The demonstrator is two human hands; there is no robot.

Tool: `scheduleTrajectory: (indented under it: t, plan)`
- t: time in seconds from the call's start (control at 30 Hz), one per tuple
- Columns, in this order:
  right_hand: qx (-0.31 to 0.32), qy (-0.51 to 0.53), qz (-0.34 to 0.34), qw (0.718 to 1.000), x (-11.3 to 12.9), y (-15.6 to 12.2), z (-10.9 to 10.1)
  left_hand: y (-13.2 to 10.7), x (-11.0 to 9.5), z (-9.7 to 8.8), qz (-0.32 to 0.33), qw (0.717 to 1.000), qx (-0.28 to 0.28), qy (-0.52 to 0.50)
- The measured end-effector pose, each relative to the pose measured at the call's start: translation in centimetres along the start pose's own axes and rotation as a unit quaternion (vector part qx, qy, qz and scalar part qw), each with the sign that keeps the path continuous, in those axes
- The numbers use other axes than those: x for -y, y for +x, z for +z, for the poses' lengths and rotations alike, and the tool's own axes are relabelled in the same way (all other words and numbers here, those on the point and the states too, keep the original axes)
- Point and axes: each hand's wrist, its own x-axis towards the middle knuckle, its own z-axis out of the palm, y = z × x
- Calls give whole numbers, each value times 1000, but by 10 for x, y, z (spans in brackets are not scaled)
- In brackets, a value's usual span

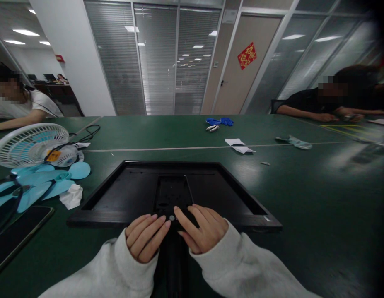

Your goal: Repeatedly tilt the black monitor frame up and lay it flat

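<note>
A flat black monitor (129, 190) lies back side up on the green table, with a recessed mount plate (173, 192) at its middle. A black stand arm (175, 256) runs from the near edge toward me. My left hand (146, 238) rests on the monitor's near edge, fingers together and stretched flat. My right hand (201, 229) lies beside it, fingers extended onto the mount area. Between the fingertips sits a small round screw (172, 217). Neither hand grips anything.
A dismantled fan lies at the left: white grille (27, 145), light blue blades (39, 182), crumpled tissue (72, 196). A dark phone (18, 231) lies near left. Blue gloves (219, 121) and paper scraps (240, 145) are farther back. Two other people sit at the table's far corners.
</note>
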Motion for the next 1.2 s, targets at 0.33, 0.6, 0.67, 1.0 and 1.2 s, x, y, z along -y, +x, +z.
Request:
scheduleTrajectory:
  t: [0.33,0.6,0.67,1.0,1.2]
  plan:
    - [4,-4,-4,1000,0,1,-2,1,0,-2,3,1000,11,5]
    - [8,-1,-1,1000,0,0,-1,0,-1,-2,-2,1000,13,7]
    - [9,-2,1,1000,1,0,0,-1,-1,-1,-5,1000,9,8]
    - [1,-4,-3,1000,0,1,0,4,0,0,-8,1000,2,1]
    - [-4,-3,-3,1000,0,1,-1,4,1,-1,2,1000,7,4]
